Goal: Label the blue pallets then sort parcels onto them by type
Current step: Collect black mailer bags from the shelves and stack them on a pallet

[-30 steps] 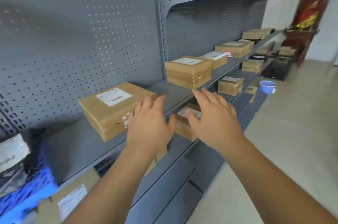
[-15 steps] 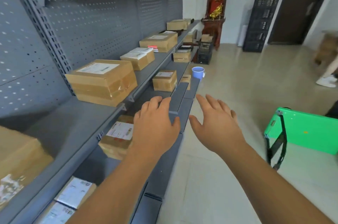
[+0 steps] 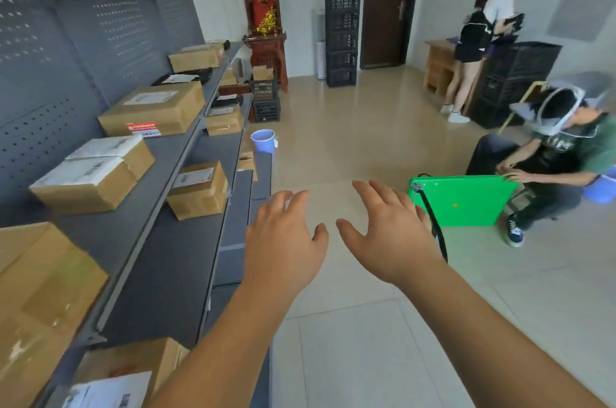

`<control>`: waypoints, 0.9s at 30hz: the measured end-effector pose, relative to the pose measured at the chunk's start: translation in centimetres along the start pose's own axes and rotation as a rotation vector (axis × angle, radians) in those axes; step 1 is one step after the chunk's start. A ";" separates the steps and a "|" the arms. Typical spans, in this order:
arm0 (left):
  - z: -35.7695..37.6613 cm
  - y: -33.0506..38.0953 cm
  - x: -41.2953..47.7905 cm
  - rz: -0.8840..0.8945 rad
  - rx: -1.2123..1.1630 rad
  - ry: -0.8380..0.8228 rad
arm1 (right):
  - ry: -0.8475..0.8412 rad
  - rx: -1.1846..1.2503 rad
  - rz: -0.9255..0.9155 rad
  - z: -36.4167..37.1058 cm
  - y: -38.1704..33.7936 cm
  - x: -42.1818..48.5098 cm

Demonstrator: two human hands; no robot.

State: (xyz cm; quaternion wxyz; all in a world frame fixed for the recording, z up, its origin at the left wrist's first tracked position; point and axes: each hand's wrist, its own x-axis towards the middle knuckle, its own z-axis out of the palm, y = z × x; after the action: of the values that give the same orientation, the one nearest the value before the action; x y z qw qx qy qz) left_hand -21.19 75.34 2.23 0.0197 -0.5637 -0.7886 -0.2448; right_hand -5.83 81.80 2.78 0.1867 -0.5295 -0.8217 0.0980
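My left hand (image 3: 283,241) and my right hand (image 3: 390,231) are stretched out in front of me over the floor, palms down, fingers spread, holding nothing. To their left runs a grey shelving unit (image 3: 173,174) with cardboard parcels on it: a large one (image 3: 156,109) with a red sticker, a pair with white labels (image 3: 90,174), and a smaller box (image 3: 198,189) on the lower shelf. A big box (image 3: 36,301) sits at the near left. No blue pallet is in view.
A green board (image 3: 466,201) stands on the floor at right, held by a crouching person (image 3: 560,161). Another person (image 3: 480,41) stands by black crates (image 3: 513,81). A blue cup (image 3: 263,140) sits near the shelf end. More stacked black crates (image 3: 342,37) and a door (image 3: 388,4) are at the back.
The view has swung right, away from the shelves toward the room; both hands came off the shelf area and now hover over the floor, still empty.
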 end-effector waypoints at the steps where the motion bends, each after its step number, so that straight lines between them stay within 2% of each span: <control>1: 0.8 0.3 1.6 0.016 0.006 -0.005 | 0.013 0.002 0.016 0.1 0.6 1.3; 7: 5.7 2.5 11.9 0.061 0.036 -0.003 | 0.044 0.021 0.063 1.6 4.9 10.8; 16: 10.4 6.2 27.0 -0.012 0.055 0.054 | 0.054 0.070 -0.025 1.5 10.5 28.1; 27: 15.6 1.9 42.0 -0.110 0.031 0.046 | -0.019 0.079 -0.095 6.9 10.0 45.0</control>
State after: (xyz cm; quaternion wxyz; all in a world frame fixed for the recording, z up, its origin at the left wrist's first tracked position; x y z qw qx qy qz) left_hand -30.98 119.08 2.11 0.0330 -0.5132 -0.8216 -0.2461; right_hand -16.89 127.06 2.05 0.2041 -0.4813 -0.8431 0.1263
